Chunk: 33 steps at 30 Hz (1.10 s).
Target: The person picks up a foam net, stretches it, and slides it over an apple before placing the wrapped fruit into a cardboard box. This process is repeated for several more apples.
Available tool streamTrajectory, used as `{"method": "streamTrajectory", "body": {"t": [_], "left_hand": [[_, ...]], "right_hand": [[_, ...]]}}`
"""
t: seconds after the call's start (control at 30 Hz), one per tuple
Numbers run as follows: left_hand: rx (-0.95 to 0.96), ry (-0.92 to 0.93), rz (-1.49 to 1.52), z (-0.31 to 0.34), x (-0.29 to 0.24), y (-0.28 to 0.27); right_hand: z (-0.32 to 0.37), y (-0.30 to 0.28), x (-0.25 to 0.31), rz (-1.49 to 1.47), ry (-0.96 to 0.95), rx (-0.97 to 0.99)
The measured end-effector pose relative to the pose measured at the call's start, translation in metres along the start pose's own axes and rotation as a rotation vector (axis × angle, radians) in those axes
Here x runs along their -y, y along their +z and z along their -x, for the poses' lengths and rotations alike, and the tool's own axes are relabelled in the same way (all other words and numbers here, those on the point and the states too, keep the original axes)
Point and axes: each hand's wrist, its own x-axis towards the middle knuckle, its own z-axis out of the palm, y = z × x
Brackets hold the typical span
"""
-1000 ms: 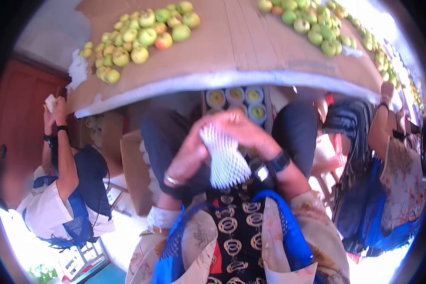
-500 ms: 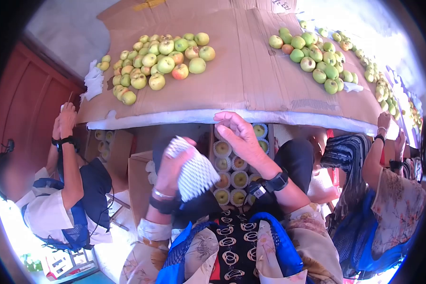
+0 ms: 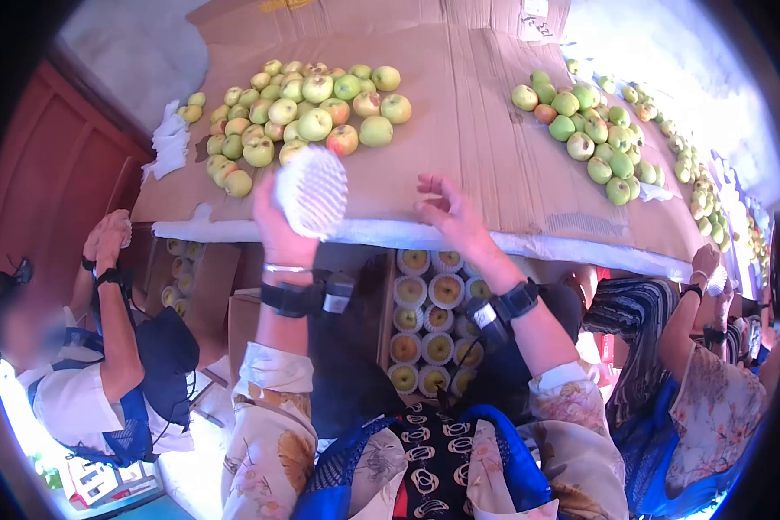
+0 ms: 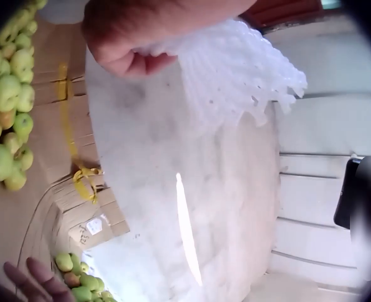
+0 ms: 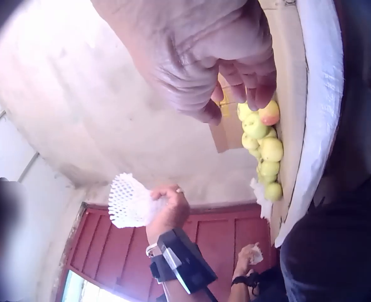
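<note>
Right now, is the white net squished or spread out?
Spread out: the white net fans wide beyond the left hand, which grips its other end.

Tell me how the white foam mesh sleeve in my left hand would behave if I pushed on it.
The white foam mesh sleeve is probably very light for its size, with open holes between its strands. It likely squashes easily, since it narrows where your left hand grips it and flares beyond. Its ragged edge might snag.
</note>
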Motion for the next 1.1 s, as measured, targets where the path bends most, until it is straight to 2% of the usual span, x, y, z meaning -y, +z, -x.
{"method": "streamTrajectory", "body": {"t": [0.07, 0.1, 0.2, 0.27, 0.3, 0.33, 0.4, 0.53, 0.63, 0.73, 0.83, 0.93, 1.03, 1.1], "left_hand": [[-0.102, -0.044, 0.104, -0.004, 0.013, -0.029], [-0.116, -0.048, 0.135, -0.007, 0.017, -0.039], [-0.144, -0.049, 0.187, -0.017, 0.026, -0.069], [-0.134, -0.063, 0.182, -0.028, 0.038, -0.091], [-0.308, -0.116, 0.169, -0.025, 0.038, -0.084], [-0.359, -0.160, 0.188, -0.025, 0.037, -0.080], [-0.223, -0.139, 0.214, -0.028, 0.034, -0.081], [-0.233, -0.125, 0.215, -0.032, 0.036, -0.086], [-0.189, -0.135, 0.242, -0.028, 0.035, -0.085], [-0.149, -0.161, 0.281, -0.025, 0.038, -0.083], [-0.151, -0.191, 0.256, -0.026, 0.042, -0.079], [-0.082, -0.164, 0.255, -0.030, 0.051, -0.080], [-0.042, -0.180, 0.252, -0.032, 0.063, -0.081], [-0.070, -0.142, 0.223, -0.030, 0.068, -0.079]], "right_hand": [[-0.036, -0.003, -0.022, 0.129, -0.042, -0.045], [-0.054, -0.004, -0.022, 0.203, -0.002, -0.051], [-0.104, 0.008, -0.022, 0.562, -0.179, -0.103], [-0.138, 0.018, -0.027, 0.631, -0.335, -0.081], [-0.154, 0.024, -0.031, 0.696, -0.432, -0.082], [-0.165, 0.031, -0.034, 0.758, -0.528, -0.082], [-0.178, 0.042, -0.039, 0.893, -0.524, -0.039], [-0.173, 0.047, -0.039, 1.071, -0.404, 0.015], [-0.159, 0.034, -0.030, 0.897, -0.065, -0.050], [-0.149, 0.022, -0.039, 0.820, -0.247, -0.088], [-0.147, 0.012, -0.030, 0.995, -0.264, 0.028], [-0.146, 0.008, -0.034, 0.982, -0.238, 0.026], [-0.124, -0.010, -0.035, 0.727, -0.124, -0.033], [-0.090, -0.018, -0.027, 0.206, -0.025, -0.143]]}}
